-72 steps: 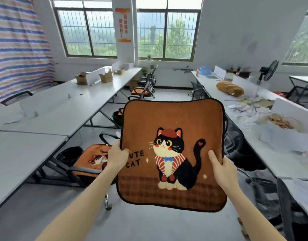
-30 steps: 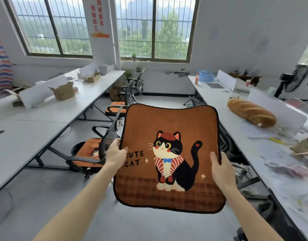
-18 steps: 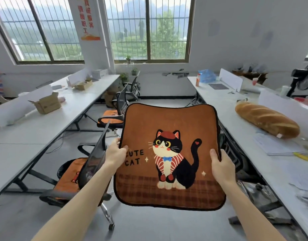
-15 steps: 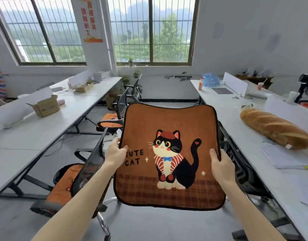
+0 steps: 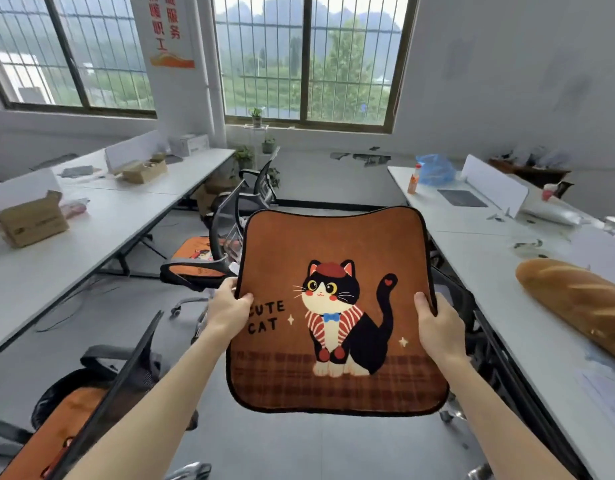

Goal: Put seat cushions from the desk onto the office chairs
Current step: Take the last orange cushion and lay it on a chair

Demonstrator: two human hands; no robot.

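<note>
Bright office aisle ahead of you, barred windows at the far end, long white desks (image 5: pixel 101 230) down the left and another white desk (image 5: pixel 500 268) down the right. On your left, two office chairs already wear orange cushions: the nearest chair (image 5: pixel 126 375), low in the corner, and the next chair (image 5: pixel 223 223) up the aisle. Two seats done, by the look of it. A third chair (image 5: pixel 259 185) stands farther back, and you can't see its seat, so no call there. Dark chairs (image 5: pixel 455 289) along the right desk are mostly hidden behind your load. And here's the one in play: the cat cushion (image 5: pixel 334 271), up in mid-air over the aisle, picture facing you, on no seat yet. Your left hand (image 5: pixel 226 308) pinches its left edge, thumb on the front. Your right hand (image 5: pixel 437 327) grips the right edge the same way. This one wants a bare chair, likely on the right.
</note>
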